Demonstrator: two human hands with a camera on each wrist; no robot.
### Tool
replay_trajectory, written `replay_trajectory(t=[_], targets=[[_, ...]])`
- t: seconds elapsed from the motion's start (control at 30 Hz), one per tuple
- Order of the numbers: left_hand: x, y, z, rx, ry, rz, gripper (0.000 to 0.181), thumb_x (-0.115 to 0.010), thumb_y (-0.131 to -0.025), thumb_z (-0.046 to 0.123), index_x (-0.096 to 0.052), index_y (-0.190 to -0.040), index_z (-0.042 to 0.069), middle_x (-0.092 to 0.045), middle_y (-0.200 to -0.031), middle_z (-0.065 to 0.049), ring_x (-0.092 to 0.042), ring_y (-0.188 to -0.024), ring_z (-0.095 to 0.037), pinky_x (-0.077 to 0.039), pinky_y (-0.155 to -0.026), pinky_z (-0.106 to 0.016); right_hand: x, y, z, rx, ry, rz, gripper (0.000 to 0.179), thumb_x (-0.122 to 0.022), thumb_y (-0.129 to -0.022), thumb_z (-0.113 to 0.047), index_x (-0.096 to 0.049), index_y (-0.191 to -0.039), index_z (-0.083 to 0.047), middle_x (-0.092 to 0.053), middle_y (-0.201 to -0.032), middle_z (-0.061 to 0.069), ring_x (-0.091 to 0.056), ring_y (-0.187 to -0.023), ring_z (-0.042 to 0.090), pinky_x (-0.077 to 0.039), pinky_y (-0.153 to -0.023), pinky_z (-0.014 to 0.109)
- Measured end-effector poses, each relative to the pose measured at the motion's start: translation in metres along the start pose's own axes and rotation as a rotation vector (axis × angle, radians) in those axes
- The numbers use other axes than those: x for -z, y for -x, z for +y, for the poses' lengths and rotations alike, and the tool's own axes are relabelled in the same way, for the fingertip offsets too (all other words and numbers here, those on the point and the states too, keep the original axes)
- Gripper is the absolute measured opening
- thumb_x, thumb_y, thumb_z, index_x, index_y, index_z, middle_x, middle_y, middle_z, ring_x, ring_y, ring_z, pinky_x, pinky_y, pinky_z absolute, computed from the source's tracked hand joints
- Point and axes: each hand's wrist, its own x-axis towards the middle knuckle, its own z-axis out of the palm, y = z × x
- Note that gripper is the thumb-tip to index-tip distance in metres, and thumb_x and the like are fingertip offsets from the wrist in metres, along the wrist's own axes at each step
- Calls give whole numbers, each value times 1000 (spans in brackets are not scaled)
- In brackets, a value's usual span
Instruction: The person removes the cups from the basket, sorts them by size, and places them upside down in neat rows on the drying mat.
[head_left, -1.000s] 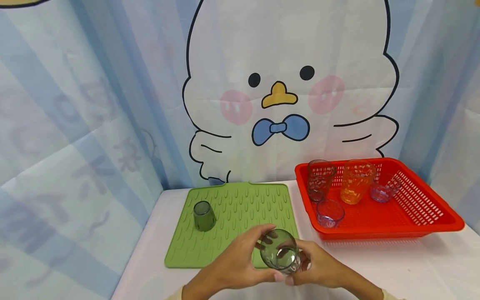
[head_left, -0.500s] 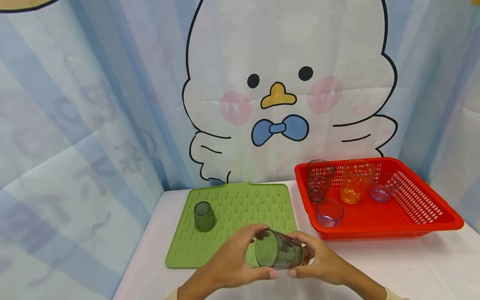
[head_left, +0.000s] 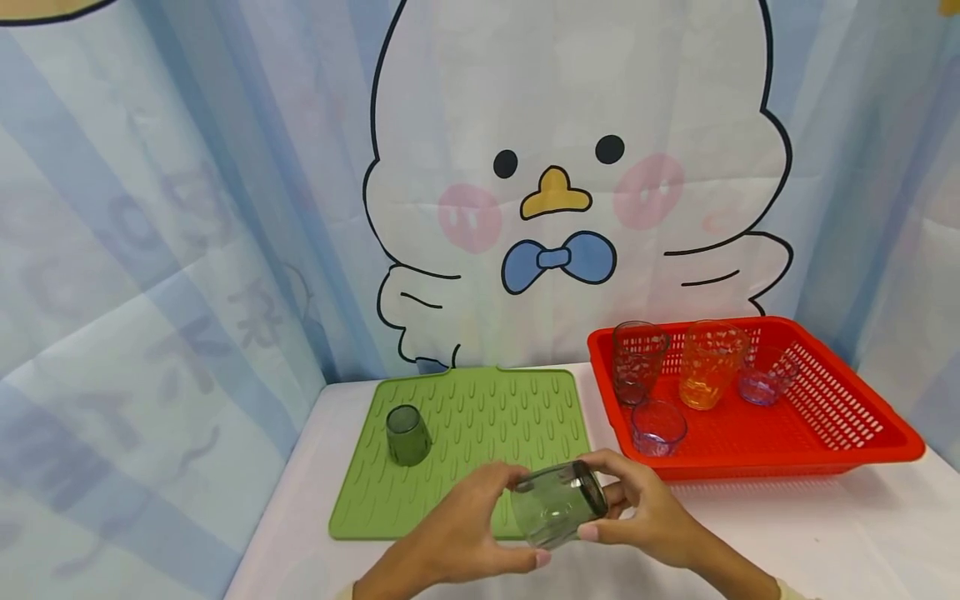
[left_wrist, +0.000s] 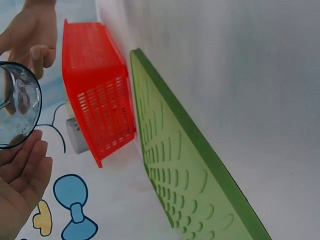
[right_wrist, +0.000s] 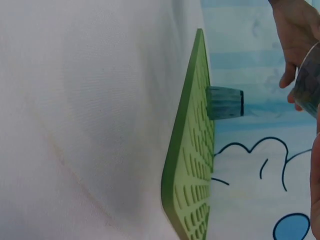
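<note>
i am in a small nook hung with pale blue and white curtains (head_left: 127, 300) to my left, to my right and ahead, the facing one printed with a cartoon bird (head_left: 570, 92). the white worktop (head_left: 288, 508) carries kitchenware: a ridged green mat (head_left: 487, 433), a red basket (head_left: 765, 467), drinking glasses (head_left: 408, 440). whether it stands in a home or a studio i can't tell.
</note>
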Motion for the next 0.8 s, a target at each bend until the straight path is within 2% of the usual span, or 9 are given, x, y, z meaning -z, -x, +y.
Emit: replay_trajectory(t=[0.13,0.3,0.47,0.6,0.8], targets=[[-2,-1,-2,0,0,-27,72,-74,-83,59,-51,-138,19,-60,-120,7,-55,-106,-5,-52,-86,-28,-4,0,-3,11,15,30,54,-70,-85,9,-50,-135,2,-69,-112,0,-73,-75,16,-60,-61,35],[-3,2,-4,16,22,-69,74,-71,-85,61,-49,-142,20,-59,-126,8,-55,-111,-6,-52,-92,-31,-6,0,-5,31,13,45,56,-71,-85,10,-51,-136,2,-67,-114,-4,-73,-76,15,-61,-62,37],[-1,6,-9,77,63,-113,85,-73,-83,62,-41,-150,21,-56,-136,7,-55,-118,-8,-52,-95,-34,-5,-1,-6,53,7,45,58,-70,-84,12,-50,-137,2,-67,-112,-3,-73,-75,16,-61,-62,37],[4,11,-22,127,84,-134,79,-74,-84,59,-48,-146,20,-59,-134,5,-58,-118,-12,-53,-95,-34,-3,-2,-7,38,-2,58,58,-69,-85,12,-52,-138,-3,-66,-114,-5,-73,-76,17,-61,-62,38],[17,24,-53,128,86,-146,55,-73,-89,50,-62,-129,13,-67,-119,-3,-64,-106,-18,-54,-91,-36,1,-1,-5,44,4,72,59,-69,-85,12,-53,-139,-6,-65,-118,-7,-74,-78,17,-61,-62,39]])
